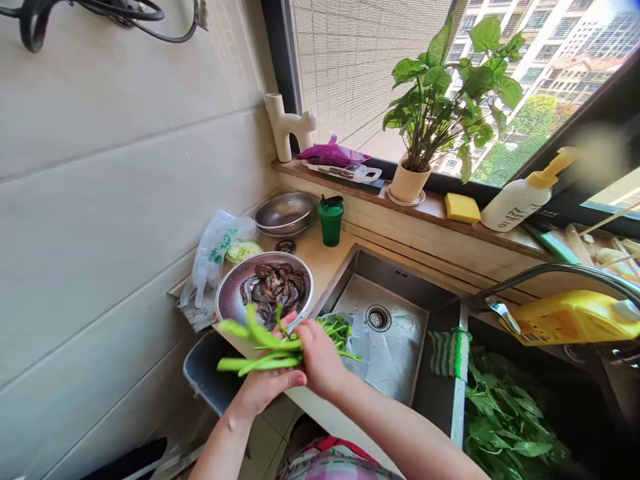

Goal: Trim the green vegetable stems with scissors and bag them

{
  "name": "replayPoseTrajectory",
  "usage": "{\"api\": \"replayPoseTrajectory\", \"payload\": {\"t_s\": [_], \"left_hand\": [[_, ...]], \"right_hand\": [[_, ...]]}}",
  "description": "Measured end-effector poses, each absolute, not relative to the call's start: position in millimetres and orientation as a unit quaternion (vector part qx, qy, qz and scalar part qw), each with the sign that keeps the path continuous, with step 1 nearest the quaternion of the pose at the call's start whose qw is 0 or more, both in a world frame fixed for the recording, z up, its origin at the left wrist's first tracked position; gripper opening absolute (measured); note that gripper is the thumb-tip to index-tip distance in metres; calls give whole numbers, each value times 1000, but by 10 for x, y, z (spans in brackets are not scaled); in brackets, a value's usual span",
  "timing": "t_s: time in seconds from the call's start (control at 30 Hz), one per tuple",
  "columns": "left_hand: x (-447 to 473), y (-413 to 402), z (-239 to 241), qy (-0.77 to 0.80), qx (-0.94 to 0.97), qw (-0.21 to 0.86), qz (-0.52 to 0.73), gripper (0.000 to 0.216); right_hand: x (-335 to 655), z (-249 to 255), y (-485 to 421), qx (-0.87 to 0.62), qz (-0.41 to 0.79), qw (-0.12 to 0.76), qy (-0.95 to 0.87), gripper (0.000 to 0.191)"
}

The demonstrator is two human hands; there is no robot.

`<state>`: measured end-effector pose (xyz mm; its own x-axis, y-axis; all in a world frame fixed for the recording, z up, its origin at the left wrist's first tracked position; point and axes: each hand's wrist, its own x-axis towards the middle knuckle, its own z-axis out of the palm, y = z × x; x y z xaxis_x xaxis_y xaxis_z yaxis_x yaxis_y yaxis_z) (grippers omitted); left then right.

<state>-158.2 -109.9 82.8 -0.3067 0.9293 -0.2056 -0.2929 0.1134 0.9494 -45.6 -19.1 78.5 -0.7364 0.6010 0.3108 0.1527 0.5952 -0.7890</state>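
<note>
Both my hands are together on a bunch of pale green vegetable stalks (273, 343), above the counter's front edge. My left hand (267, 390) is below, its thumb pointing right and most of its fingers hidden behind the stalks. My right hand (320, 353) closes over their right end from above. Just beyond my hands, a plastic bag (363, 340) with cut green stems (337, 330) lies at the sink's left edge. Past the stalk tips stands a metal colander (230, 290) of dark shrimp-like shellfish (280, 283).
The steel sink (405, 360) has leafy greens (510, 413) in its right basin and a striped cloth (453, 353) on the divider. A grey bin (210, 373) stands below left. A green cup (331, 221) and metal bowls (285, 210) stand behind; a yellow bottle (575, 319) lies by the faucet.
</note>
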Motion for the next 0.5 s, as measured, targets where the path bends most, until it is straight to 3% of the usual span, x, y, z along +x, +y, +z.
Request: {"api": "replayPoseTrajectory", "payload": {"t_s": [0.2,0.37,0.43,0.5], "left_hand": [[-1591,-1077,589,664,319,366,569,61],[-1626,-1062,504,682,244,327,607,42],[-1620,-1052,521,667,209,324,638,39],[-1612,-1044,544,655,171,319,663,37]], "right_hand": [[-510,739,-317,-205,375,260,-866,45],[-346,806,-262,-147,440,284,-839,79],[-191,755,-198,-178,446,307,-822,74],[22,643,-104,-281,436,344,-783,45]]}}
